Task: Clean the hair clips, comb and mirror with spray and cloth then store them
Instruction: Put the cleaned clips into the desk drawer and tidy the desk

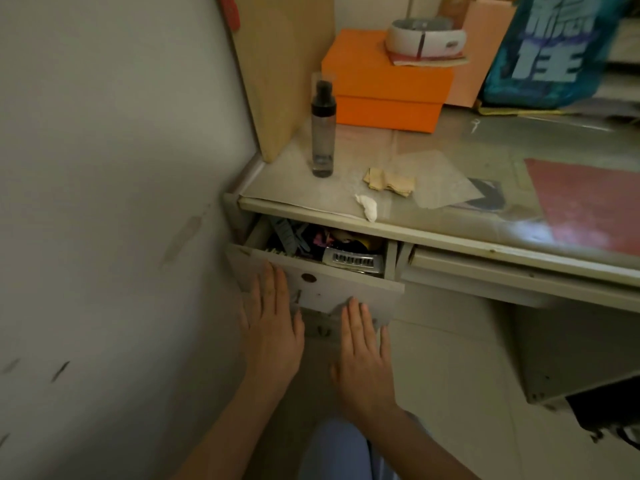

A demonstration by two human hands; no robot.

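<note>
A: Why are both palms flat on the drawer front point(346, 289)?

B: It reads as a push to shut it. The left hand point(272, 327) lies at about 7 o'clock of the front panel, the right hand point(365, 355) at about 5 o'clock. On both, the fingers are straight and close together, gripping nothing, tips pointing toward 12 o'clock. Two flat hands spread the push, so the drawer should slide in square rather than twist.

A: And the things that were to be cleaned?

B: They appear to be inside. A blue-grey hair clip point(285, 232) shows at the drawer's 10 o'clock corner, its long axis running from 11 toward 5 o'clock, teeth downward. A silver toothed piece point(351, 261) lies at the right, long axis nearly parallel with the drawer front. Whether that is the comb I cannot tell, and I cannot pick out the mirror.

A: The spray and cloth?

B: Left on the desk top point(450, 216). The spray bottle point(322, 129) stands upright, nozzle up, at 12 o'clock from the drawer. The tan cloth point(389, 181) lies crumpled at 4 o'clock from the bottle, with a white wad point(367, 205) just beside it at the desk edge. I judge the storing nearly done.
</note>
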